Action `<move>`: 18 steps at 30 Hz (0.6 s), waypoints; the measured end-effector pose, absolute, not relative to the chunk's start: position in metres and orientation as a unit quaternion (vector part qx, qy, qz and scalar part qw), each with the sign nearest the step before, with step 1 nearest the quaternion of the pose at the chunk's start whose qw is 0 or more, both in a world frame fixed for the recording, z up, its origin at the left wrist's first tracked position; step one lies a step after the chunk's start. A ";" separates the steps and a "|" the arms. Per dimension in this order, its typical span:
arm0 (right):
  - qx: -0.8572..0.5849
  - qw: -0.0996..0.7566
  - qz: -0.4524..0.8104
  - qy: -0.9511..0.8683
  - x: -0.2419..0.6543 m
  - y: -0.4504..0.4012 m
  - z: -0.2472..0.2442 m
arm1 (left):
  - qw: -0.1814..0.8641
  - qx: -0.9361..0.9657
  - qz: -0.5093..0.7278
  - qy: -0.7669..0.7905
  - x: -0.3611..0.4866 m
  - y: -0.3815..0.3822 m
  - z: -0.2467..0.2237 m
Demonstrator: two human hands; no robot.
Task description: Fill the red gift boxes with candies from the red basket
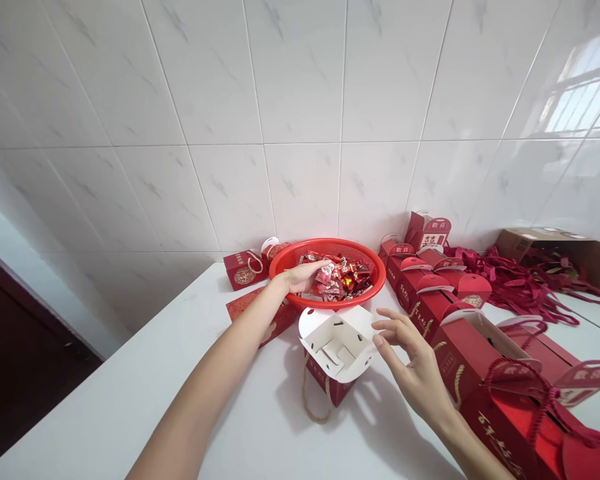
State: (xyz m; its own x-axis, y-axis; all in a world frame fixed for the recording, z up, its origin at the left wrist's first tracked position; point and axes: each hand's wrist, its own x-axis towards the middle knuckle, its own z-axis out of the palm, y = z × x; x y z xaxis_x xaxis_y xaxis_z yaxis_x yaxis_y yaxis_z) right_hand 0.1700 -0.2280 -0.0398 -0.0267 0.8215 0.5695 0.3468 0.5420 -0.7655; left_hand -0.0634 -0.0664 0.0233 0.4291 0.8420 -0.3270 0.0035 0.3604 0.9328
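Note:
An oval red plastic basket [380, 283] holds a heap of wrapped candies [349, 275] in red and gold. My left hand [306, 276] reaches into its left part, with fingers curled around some red wrapped candies. In front of the basket, a small red box [336, 350] stands upright with its white inside showing and flaps spread; I see no candy in it. A tan rope handle hangs on its left side. Beside the box's right flap is my right hand [410, 350], fingers apart, holding nothing.
Rows of red gift boxes [460, 333] line the right side. Behind them lie red ribbons [510, 283] and an open cardboard box [555, 250]. Red boxes [245, 269] stand left of the basket, against the tiled wall [300, 187]. The white table's [145, 400] left edge shows.

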 end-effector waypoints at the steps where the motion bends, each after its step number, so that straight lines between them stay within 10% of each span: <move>1: -0.427 0.553 0.215 -0.683 0.170 -0.228 -0.040 | 0.695 0.480 0.310 0.436 -0.063 -0.066 0.023; 18: -0.425 0.557 0.208 -0.682 0.174 -0.230 -0.037 | 0.664 0.502 0.379 0.404 -0.069 -0.065 0.021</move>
